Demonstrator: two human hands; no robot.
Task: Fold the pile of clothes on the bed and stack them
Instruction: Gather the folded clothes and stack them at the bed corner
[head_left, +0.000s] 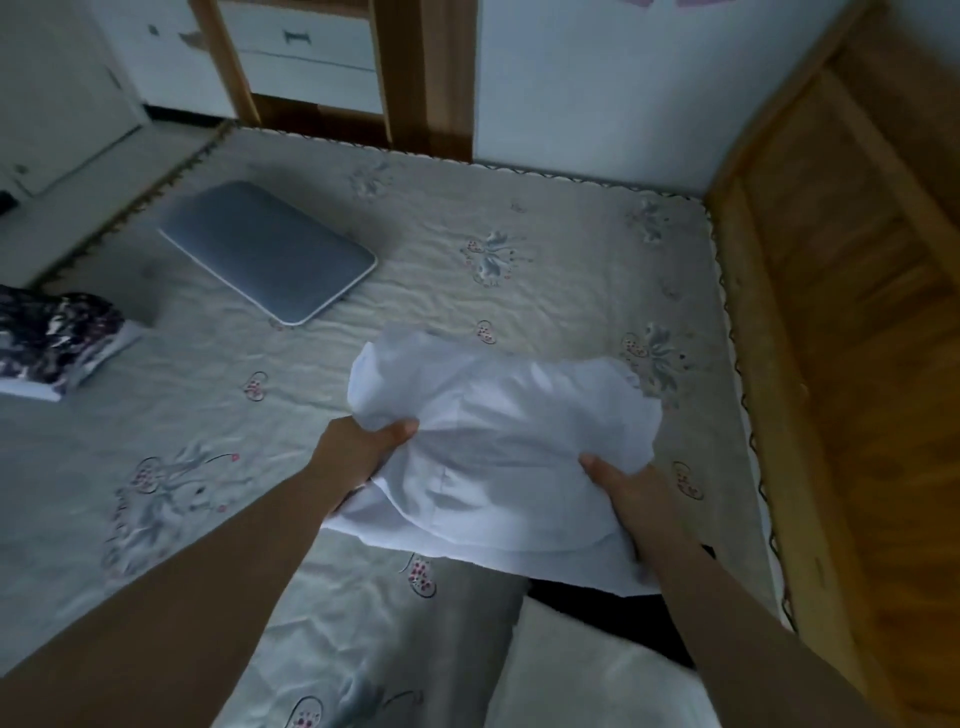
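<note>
On the bed (467, 270), spread with an embroidered cover, a white garment (498, 447) is held bunched just above the near middle. A grey laptop (265, 249) lies closed toward the far left, and a dark patterned folded cloth (52, 338) sits at the left edge. The left hand (363, 447) and right hand (628, 488) each pinch the garment's sides, thumbs on top, fingers hidden beneath.

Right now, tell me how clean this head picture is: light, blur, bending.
Head view: dim, bluish light with no hard shadows or glare. The white garment is brightest but keeps its folds. The patterned folded stack and the closed laptop are soft. The wide angle curves the bed edge and wooden frame; both forearms stretch toward the bottom corners.
</note>
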